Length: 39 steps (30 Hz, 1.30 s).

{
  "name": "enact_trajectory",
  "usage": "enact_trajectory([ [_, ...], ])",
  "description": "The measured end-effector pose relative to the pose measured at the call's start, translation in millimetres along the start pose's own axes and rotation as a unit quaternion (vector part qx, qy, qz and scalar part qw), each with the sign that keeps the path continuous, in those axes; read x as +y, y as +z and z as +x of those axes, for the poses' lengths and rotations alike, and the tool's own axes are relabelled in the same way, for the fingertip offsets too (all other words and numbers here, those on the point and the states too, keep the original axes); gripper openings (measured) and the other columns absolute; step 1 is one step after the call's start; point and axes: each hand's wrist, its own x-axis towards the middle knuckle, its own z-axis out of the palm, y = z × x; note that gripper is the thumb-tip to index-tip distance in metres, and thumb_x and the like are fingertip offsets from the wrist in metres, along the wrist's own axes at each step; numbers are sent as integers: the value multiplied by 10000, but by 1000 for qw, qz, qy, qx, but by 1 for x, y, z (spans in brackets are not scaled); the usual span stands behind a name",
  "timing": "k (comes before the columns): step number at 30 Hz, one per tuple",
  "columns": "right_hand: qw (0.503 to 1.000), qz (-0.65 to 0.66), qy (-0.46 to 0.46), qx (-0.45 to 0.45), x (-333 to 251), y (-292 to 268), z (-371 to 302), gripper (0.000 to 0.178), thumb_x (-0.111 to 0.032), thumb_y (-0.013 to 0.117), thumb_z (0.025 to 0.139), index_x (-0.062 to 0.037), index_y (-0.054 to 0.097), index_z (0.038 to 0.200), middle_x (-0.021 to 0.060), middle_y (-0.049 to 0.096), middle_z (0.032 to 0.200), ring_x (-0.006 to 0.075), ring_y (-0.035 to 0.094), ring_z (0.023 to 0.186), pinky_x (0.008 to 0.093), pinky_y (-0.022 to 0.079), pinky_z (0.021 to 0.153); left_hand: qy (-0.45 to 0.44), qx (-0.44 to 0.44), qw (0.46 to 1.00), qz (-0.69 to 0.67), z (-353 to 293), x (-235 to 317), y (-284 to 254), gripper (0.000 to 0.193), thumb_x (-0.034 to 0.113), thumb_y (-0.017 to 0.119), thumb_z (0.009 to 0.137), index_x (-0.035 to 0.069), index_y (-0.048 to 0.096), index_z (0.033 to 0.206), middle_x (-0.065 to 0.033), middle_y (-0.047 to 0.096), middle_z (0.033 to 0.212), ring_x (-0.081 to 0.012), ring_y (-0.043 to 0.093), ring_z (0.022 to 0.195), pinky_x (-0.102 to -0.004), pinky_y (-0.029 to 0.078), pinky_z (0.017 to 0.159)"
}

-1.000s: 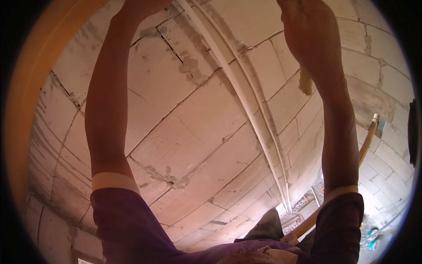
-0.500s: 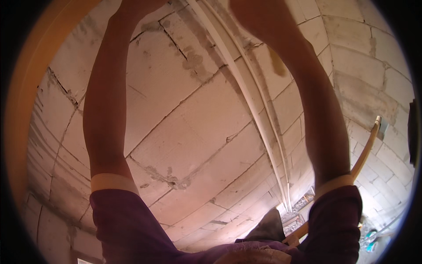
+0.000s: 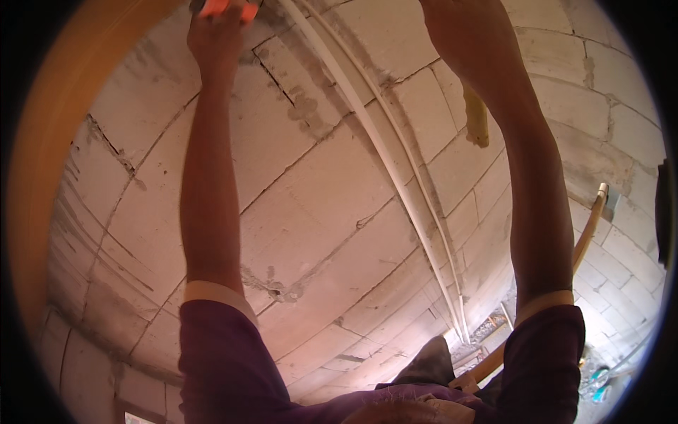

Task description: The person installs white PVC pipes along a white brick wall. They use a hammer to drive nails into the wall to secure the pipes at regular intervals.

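Both my arms reach up along a wall of pale blocks (image 3: 318,205). At the top left, my left hand (image 3: 215,46) is closed around a bright orange-red tool grip (image 3: 229,8) with a dark part beside it. The upper end of that tool is cut off by the picture edge. My right hand (image 3: 466,32) is raised at the top, right of centre, its fingers partly out of view. A yellowish wooden handle (image 3: 477,120) sticks out below this hand, which grips it. The other end of the handled tool cannot be seen.
Two thin white pipes (image 3: 381,134) run down the wall between my arms. A wooden beam (image 3: 70,106) curves along the left edge. Behind my right arm a brown bar (image 3: 590,226) leans, with teal items (image 3: 600,385) low at the right.
My left hand has come lower and into view, showing the orange-red grip. My right hand has shifted right, and the wooden handle with it hangs lower and sharper.
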Motion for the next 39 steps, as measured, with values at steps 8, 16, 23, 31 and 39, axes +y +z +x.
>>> enact_trajectory([
  [8,999,0,39,34,8,-20,-27,399,-348,512,1027,-4,549,829,115,526,650,222,500,616,406,428,604,276,12,957,90,17,57,12,218,101,664,866,28,643,1070,-99,706,907,-179,700,815,-349,561,757],
  [16,1000,5,13,-16,15,-2,-13,388,-342,508,1033,-2,545,849,120,517,642,214,486,604,415,429,598,99,-223,958,151,12,90,18,146,67,634,856,25,625,995,-129,696,866,-262,696,816,-392,551,734],
  [23,991,77,-65,92,-13,11,0,381,-315,497,1035,31,567,893,221,590,713,355,582,656,460,453,640,195,-225,931,213,15,88,23,161,122,652,847,43,633,985,-194,695,901,-343,677,857,-418,515,759],
  [31,996,52,69,5,-35,32,9,345,-256,484,1025,69,582,966,321,644,845,462,652,819,521,485,733,127,-211,952,183,6,84,22,175,141,671,849,40,639,989,-163,696,860,-295,686,807,-399,525,728],
  [39,999,49,22,-4,-27,36,12,315,-237,502,1012,64,581,961,313,647,820,457,658,795,505,500,712,77,-211,965,137,2,75,21,194,95,674,860,22,631,1034,-128,713,880,-230,704,766,-348,549,715],
])
